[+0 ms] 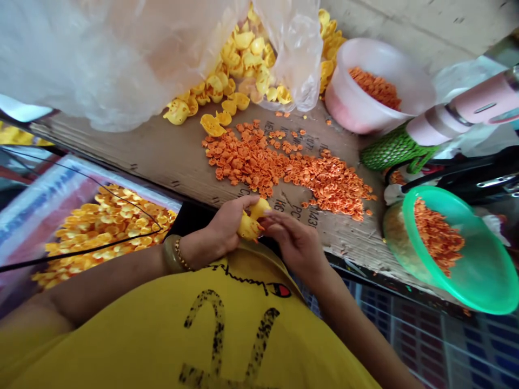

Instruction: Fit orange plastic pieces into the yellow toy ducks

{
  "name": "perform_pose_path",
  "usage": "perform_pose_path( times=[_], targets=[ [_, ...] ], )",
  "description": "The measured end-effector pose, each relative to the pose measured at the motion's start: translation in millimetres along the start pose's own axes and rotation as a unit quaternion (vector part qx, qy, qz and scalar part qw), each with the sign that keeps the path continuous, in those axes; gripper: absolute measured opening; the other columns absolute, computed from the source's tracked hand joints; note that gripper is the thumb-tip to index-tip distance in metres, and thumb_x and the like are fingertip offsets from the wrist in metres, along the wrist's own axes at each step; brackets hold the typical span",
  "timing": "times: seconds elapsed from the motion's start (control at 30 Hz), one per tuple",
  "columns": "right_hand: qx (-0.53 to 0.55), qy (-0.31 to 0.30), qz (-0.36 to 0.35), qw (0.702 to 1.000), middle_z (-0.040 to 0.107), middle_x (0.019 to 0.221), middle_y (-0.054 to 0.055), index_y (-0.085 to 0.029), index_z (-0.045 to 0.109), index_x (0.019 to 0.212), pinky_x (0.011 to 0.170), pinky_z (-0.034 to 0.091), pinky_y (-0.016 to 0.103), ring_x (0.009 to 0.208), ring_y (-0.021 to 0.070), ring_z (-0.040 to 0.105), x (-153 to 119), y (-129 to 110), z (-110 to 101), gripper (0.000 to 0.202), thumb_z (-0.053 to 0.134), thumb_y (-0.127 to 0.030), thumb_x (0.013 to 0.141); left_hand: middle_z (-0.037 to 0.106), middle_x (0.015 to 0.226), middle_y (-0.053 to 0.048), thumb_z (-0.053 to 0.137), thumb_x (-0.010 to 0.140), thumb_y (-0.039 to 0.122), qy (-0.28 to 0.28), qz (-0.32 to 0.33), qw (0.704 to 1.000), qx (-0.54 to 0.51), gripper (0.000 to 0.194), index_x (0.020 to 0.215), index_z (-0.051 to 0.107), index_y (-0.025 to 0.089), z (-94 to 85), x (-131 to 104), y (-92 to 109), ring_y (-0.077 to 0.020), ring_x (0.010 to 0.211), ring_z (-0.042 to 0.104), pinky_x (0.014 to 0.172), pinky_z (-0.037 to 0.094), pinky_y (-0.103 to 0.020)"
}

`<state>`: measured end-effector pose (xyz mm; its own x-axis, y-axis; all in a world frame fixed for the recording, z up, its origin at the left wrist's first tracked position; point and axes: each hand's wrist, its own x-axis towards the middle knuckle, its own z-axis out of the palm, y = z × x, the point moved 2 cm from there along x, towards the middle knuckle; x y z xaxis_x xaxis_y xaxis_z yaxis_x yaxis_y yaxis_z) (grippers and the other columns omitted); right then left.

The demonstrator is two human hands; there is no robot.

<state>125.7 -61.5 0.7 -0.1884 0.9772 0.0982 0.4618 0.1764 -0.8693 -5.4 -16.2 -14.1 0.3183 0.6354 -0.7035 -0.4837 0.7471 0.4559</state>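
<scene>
Close to my body, my left hand [223, 229] is closed around a yellow hollow plastic toy shell [248, 226], shaped like a duck's body. My right hand [294, 240] is pinched at the shell's right side, where a small orange plastic piece [260, 227] shows beside the fingertips. Just beyond both hands, a spread of loose orange pieces [247, 156] lies on the cardboard-topped table [158, 154]. Several yellow half shells [213, 125] rest behind that spread, some spilling from a clear plastic bag [121, 59].
At the right stand a green bowl [486, 270] and a whitish tub [344, 102], both containing orange pieces. Between them leans a pink bottle [466, 111] in a green net sleeve. Lower left, a large lined container [81, 170] holds yellow shells, with a dark cable [101, 249] crossing over it.
</scene>
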Motion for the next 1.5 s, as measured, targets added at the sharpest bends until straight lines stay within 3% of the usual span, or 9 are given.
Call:
perform_pose_path(
  times=[0.13,0.33,0.6,0.87,0.97,1.07,1.17,1.27,1.5],
  targets=[
    [0.037,0.066,0.110,0.991,0.065,0.067,0.002,-0.019,0.058,0.087,0.052,0.047,0.024,0.054,0.0135,0.060,-9,-2,-11,0.032,0.038,-0.042,0.096,0.063,0.063,-0.008,0.052,0.083,0.026,-0.032,0.040,0.998,0.037,0.025,0.067,0.064,0.012,0.0,-9,3,-0.0154,0.052,0.058,0.049,0.045,-0.025],
    [-0.154,-0.066,0.025,0.986,0.064,0.069,0.005,-0.018,0.055,0.081,0.056,0.040,0.025,0.058,0.0147,0.058,-6,-15,7,0.028,0.035,-0.032,0.095,0.063,0.066,-0.004,0.061,0.075,0.016,0.003,0.149,0.986,0.069,0.012,0.065,0.067,0.012,6.6,-25,10,-0.0103,0.056,0.055,0.052,0.043,-0.020],
    [-0.188,-0.023,-0.028,0.981,0.061,0.061,0.005,-0.017,0.051,0.082,0.051,0.035,0.025,0.051,0.0161,0.058,-2,-14,22,0.026,0.030,-0.024,0.095,0.066,0.075,-0.004,0.072,0.069,0.048,-0.034,0.197,0.973,0.113,0.039,0.087,0.074,0.013,-3.8,-24,5,-0.0100,0.057,0.052,0.051,0.039,-0.021],
    [-0.158,-0.040,-0.048,0.986,0.062,0.059,0.007,-0.016,0.053,0.076,0.047,0.031,0.025,0.048,0.0159,0.055,31,-16,49,0.029,0.028,-0.020,0.092,0.070,0.081,-0.005,0.064,0.077,0.046,-0.004,0.285,0.940,0.187,0.038,0.094,0.075,0.013,-14.1,-24,36,-0.0146,0.070,0.058,0.065,0.046,-0.024],
    [-0.131,-0.179,-0.019,0.975,0.066,0.068,0.007,-0.016,0.057,0.078,0.051,0.032,0.023,0.055,0.0141,0.056,60,-27,52,0.030,0.033,-0.024,0.093,0.072,0.092,-0.005,0.061,0.080,0.040,0.055,0.332,0.909,0.246,0.033,0.099,0.074,0.016,-38.5,-36,56,-0.0176,0.082,0.062,0.073,0.047,-0.025],
    [-0.163,-0.338,-0.032,0.926,0.064,0.063,0.001,-0.018,0.061,0.069,0.051,0.029,0.022,0.054,0.0111,0.051,109,-36,50,0.024,0.048,-0.026,0.088,0.072,0.079,-0.005,0.064,0.077,0.038,0.098,0.284,0.895,0.331,0.025,0.085,0.074,0.017,-82.9,-53,72,-0.0178,0.074,0.062,0.065,0.048,-0.024],
    [-0.248,-0.255,-0.015,0.934,0.059,0.057,0.002,-0.015,0.061,0.061,0.051,0.025,0.023,0.051,0.0101,0.044,169,-34,55,0.027,0.054,-0.025,0.085,0.063,0.054,-0.002,0.071,0.070,0.038,0.153,0.165,0.917,0.330,0.024,0.066,0.067,0.015,-133.9,-60,77,-0.0122,0.049,0.055,0.050,0.043,-0.021],
    [-0.251,-0.283,-0.037,0.925,0.059,0.059,0.003,-0.014,0.062,0.062,0.051,0.025,0.024,0.054,0.0104,0.044,198,-26,84,0.023,0.056,-0.022,0.083,0.065,0.057,-0.003,0.074,0.067,0.038,0.186,0.111,0.954,0.205,0.028,0.076,0.064,0.013,-158.5,-51,71,-0.0112,0.047,0.056,0.049,0.045,-0.020],
    [-0.134,-0.216,-0.065,0.965,0.052,0.058,-0.001,-0.016,0.053,0.063,0.050,0.024,0.022,0.052,0.0084,0.040,148,-20,102,0.025,0.046,-0.020,0.086,0.066,0.084,-0.004,0.070,0.071,0.049,0.160,0.233,0.954,0.105,0.053,0.110,0.057,0.016,-104.9,-17,73,-0.0164,0.064,0.062,0.049,0.052,-0.025]
  ],
)
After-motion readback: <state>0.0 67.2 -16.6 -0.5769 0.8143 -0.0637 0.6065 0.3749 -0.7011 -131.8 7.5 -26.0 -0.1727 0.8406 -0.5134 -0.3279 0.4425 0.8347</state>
